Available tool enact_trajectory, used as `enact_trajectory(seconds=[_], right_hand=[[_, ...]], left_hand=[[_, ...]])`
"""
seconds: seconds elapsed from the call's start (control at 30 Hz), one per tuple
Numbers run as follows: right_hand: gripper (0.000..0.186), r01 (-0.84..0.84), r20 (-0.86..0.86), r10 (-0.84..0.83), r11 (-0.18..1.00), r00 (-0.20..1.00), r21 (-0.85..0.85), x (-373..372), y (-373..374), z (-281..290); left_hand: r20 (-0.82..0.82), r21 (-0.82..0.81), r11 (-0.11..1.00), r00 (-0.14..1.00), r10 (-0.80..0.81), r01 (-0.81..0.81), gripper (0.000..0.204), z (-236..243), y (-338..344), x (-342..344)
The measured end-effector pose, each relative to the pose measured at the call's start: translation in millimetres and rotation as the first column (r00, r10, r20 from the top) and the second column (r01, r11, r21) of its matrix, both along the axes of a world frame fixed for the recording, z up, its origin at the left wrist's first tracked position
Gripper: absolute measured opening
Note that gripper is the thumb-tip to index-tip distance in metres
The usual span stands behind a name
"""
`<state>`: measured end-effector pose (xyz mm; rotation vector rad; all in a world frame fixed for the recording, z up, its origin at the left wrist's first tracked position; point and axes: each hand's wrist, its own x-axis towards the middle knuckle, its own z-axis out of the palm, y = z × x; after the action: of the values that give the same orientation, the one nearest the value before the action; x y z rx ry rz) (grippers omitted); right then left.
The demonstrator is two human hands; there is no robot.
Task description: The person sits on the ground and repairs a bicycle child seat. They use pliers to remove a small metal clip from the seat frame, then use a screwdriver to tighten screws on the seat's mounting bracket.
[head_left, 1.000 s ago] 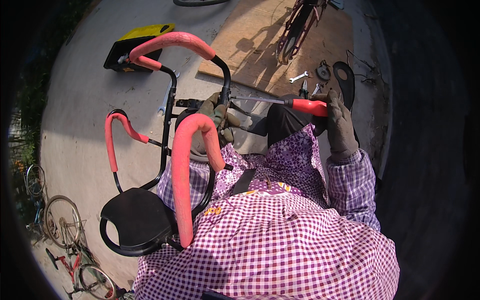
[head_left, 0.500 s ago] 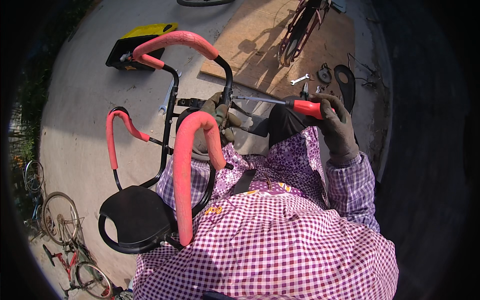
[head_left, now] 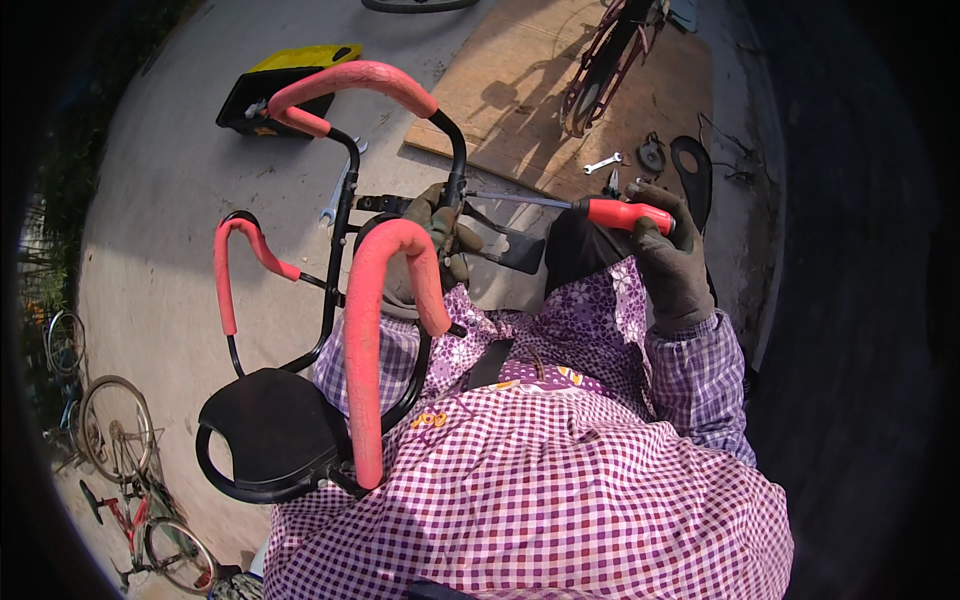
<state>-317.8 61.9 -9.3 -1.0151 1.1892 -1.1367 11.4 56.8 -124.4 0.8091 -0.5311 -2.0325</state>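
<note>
Head view: your right hand, gloved, is wrapped around the red screwdriver handle at 2 o'clock, shaft running toward 10 o'clock into the frame. Your left hand clamps the black tube at the tip (fastener hidden). Keep the shaft in line and press before you turn.

The person wears a purple-and-white checked shirt with long sleeves buttoned at the cuffs; a floral purple cloth lies over the lap; both hands, left hand and right hand, wear dark grey-green work gloves (worn-looking).
</note>
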Motion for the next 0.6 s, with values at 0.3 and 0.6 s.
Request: enact_trajectory(seconds=[0.3,0.6], right_hand=[[0.035,0.040,-0.205,-0.032,0.999,0.978,0.033,-5.1,-3.1,-1.5],[0.050,-0.052,-0.176,0.099,0.965,0.979,0.256,-7.2,-7.2,0.1]], left_hand=[[0.027,-0.009,0.999,0.998,0.049,-0.049,0.029,3.6,7.3,11.7],[0.059,-0.007,0.999,0.998,0.036,-0.036,0.028,7.4,6.2,8.5]])
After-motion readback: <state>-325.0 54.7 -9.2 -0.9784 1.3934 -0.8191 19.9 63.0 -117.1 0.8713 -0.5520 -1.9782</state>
